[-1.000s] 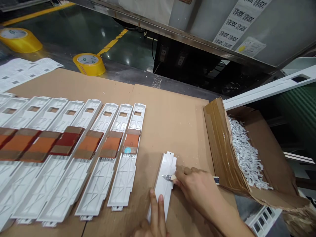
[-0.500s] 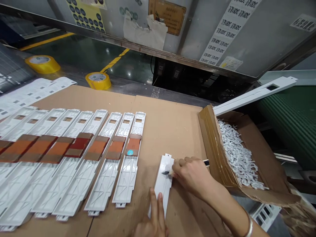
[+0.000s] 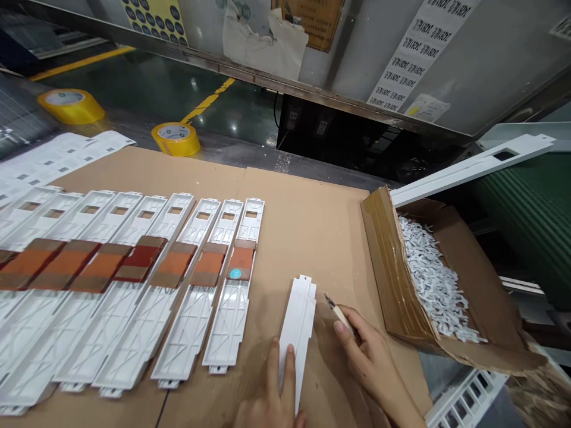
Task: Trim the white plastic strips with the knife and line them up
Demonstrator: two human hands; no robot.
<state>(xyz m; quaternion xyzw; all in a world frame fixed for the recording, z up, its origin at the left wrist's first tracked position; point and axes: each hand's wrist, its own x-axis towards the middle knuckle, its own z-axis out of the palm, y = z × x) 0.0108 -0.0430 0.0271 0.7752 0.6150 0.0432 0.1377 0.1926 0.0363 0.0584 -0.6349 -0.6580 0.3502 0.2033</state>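
A white plastic strip (image 3: 295,324) with stepped edges and a small tab on its far end lies before me, smooth face up. Two outstretched fingers of my left hand (image 3: 272,389) press on its near part, and a thumb tip shows beside the edge. To the right of the strip, my right hand (image 3: 368,353) is closed around a pale-handled craft knife (image 3: 341,312). Its narrow dark tip points up and left, apart from the strip.
Several white ribbed strips (image 3: 227,321) lie side by side on the left, with orange and brown blocks (image 3: 209,266) across them. An open carton (image 3: 379,267) of small white pieces (image 3: 435,279) stands right. Tape rolls (image 3: 176,139) sit at the back.
My right hand has drawn the knife off the strip, to the right and toward me, and turned palm inward. My left fingers stay on the strip, which has shifted slightly.
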